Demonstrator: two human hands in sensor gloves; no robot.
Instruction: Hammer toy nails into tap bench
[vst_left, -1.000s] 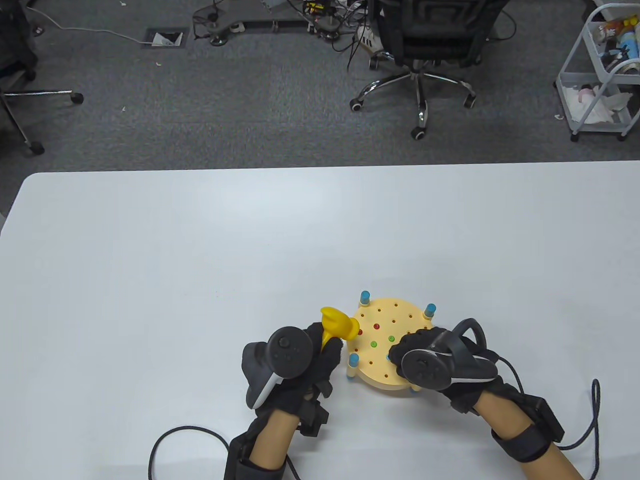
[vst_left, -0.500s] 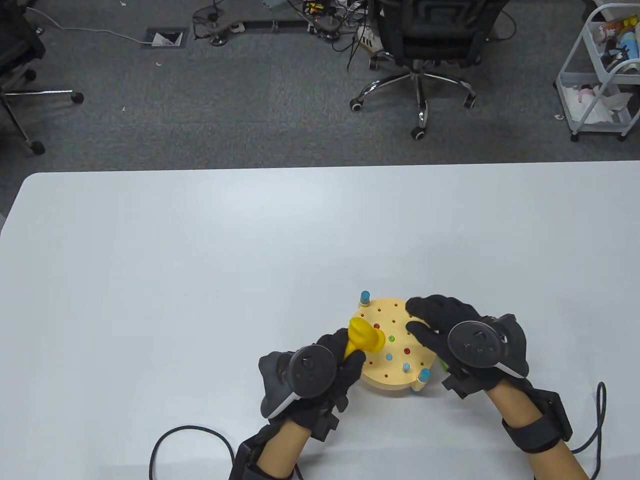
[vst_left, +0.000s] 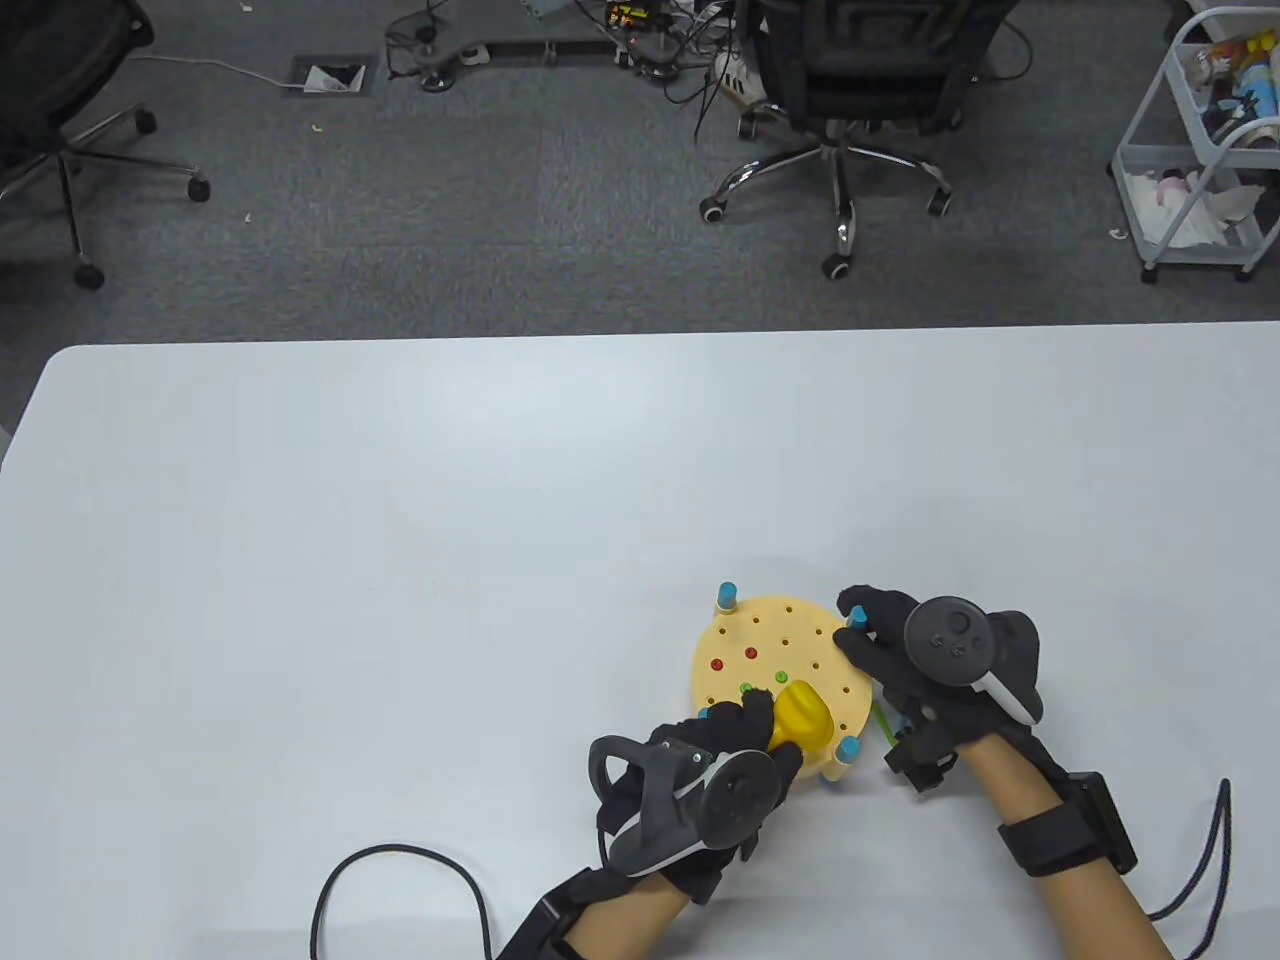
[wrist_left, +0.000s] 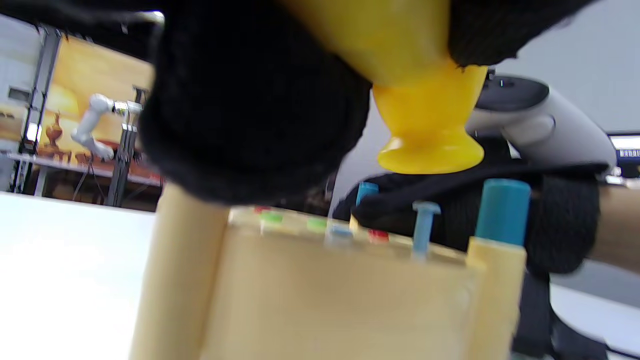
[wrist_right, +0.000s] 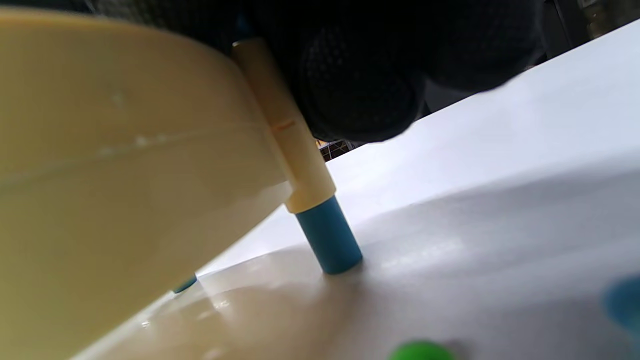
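Note:
A round cream tap bench (vst_left: 780, 640) on blue-tipped legs stands on the white table (vst_left: 400, 560). Red and green nails sit low in its top. My left hand (vst_left: 745, 735) grips a yellow toy hammer (vst_left: 803, 715) over the bench's near edge. In the left wrist view the hammer head (wrist_left: 427, 150) hangs just above a blue nail (wrist_left: 424, 220) that stands proud of the bench top (wrist_left: 350, 280). My right hand (vst_left: 880, 635) holds the bench's right rim at a leg post (wrist_right: 300, 165); its fingers (wrist_right: 360, 80) wrap that post.
A green nail (vst_left: 884, 722) lies on the table just right of the bench, under my right hand; it also shows in the right wrist view (wrist_right: 422, 350). Glove cables trail near the table's front edge. Office chairs (vst_left: 850, 90) and a cart (vst_left: 1200, 140) stand beyond the table.
My left hand has swung the hammer rightward, from the bench's left side to over its near edge. My right hand moved from covering the bench's near right to holding its right rim.

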